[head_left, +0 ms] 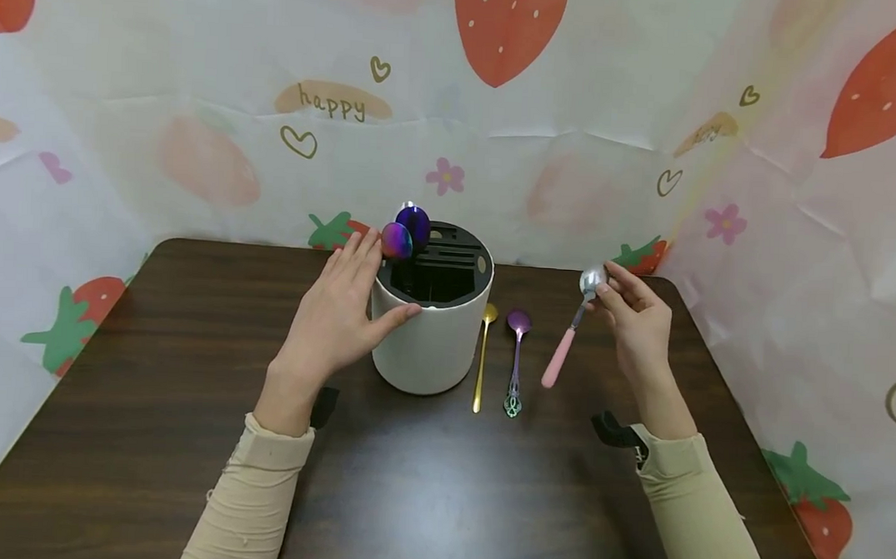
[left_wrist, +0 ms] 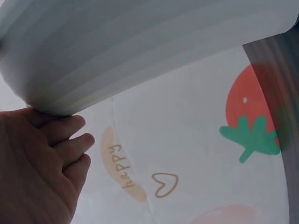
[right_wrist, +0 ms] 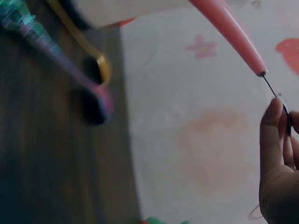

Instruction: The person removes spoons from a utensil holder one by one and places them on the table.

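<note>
My right hand [head_left: 637, 317] pinches a spoon by its silver bowl [head_left: 592, 279], and the pink handle [head_left: 560, 359] slants down to the left. In the right wrist view that handle [right_wrist: 233, 37] runs up and away from the fingertips. My left hand [head_left: 342, 308] rests against the left side of a white utensil holder [head_left: 430, 345] with a black slotted top, its thumb along the front rim. Shiny purple-blue spoons [head_left: 413, 226] stand in the holder beside the left fingers. The left wrist view shows the fingers [left_wrist: 70, 149] at the holder's edge.
Right of the holder, a gold spoon [head_left: 481, 364] and a purple spoon [head_left: 517, 349] with an ornate green handle end lie on the dark wooden table [head_left: 423, 495]. A strawberry-print cloth [head_left: 576, 93] hangs behind and at both sides.
</note>
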The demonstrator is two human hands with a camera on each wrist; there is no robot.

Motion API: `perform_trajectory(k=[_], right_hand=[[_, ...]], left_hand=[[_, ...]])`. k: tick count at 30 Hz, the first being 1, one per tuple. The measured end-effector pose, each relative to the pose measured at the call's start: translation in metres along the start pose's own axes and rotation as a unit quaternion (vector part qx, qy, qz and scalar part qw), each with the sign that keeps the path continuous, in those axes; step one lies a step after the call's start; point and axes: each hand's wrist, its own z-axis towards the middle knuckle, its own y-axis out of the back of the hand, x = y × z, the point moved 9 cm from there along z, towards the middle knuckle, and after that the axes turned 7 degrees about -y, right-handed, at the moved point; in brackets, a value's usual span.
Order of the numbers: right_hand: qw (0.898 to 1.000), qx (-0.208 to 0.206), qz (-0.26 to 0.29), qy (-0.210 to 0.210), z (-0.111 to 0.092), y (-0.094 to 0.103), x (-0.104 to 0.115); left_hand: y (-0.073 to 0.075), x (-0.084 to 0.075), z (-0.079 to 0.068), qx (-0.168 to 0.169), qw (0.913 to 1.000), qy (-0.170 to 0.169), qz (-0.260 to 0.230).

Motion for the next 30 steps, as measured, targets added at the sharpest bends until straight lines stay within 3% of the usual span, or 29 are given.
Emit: perform_trajectory(k=[5,15,30], right_hand=[[0.995,0.025,-0.077,-0.058,0.01,0.014,-0.031],[0.969,0.071,-0.188,-0.141,0.03,0.033,-0.08],[0.955,0.104,-0.206,-0.187,0.05,0.027,-0.127]], left_hand=[[-0.001,-0.002,0.001,0.007,0.9999,-0.001,0.009],[0.0,-0.001,0.001,0.018,0.9997,0.004,0.017],[0.0,-0.002,0.0,0.03,0.9993,0.008,0.023]])
